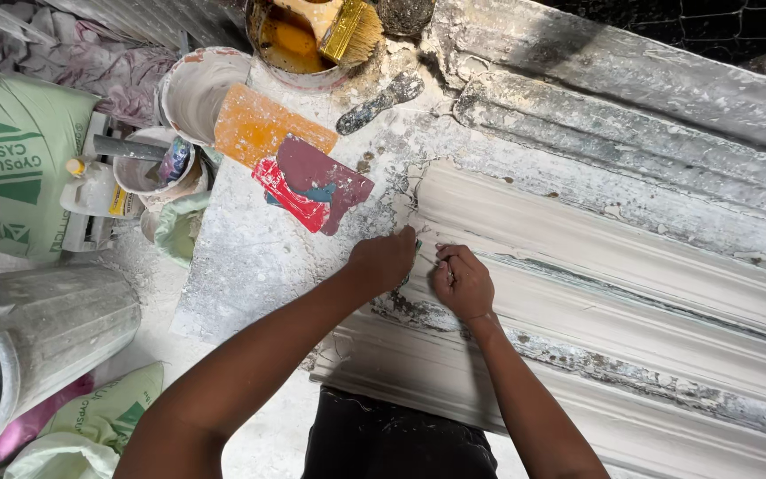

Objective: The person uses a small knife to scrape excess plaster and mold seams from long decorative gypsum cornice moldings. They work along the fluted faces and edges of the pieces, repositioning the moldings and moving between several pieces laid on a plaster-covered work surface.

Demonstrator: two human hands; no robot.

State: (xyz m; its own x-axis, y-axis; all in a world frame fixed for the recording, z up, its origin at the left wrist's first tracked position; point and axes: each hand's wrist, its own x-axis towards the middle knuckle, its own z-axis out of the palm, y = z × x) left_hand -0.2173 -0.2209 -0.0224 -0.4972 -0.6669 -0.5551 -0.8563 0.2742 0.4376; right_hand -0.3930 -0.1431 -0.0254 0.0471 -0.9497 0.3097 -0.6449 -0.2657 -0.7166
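Observation:
A long white plaster cornice moulding (631, 266) lies across the plaster-crusted workbench (250, 257), running from the middle to the right. My left hand (385, 260) and my right hand (463, 282) sit close together at the moulding's left end. Both have their fingers closed on a small thin greenish tool (424, 257) pressed to the wet plaster; most of it is hidden by the fingers.
Orange, red and maroon flat scrapers (299, 173) lie on the bench behind my hands. A paint tin with a brush (316, 31), a dirty spatula (381, 102), white buckets (192, 93), a green gypsum bag (6, 168) and a grey bin (37, 337) stand left.

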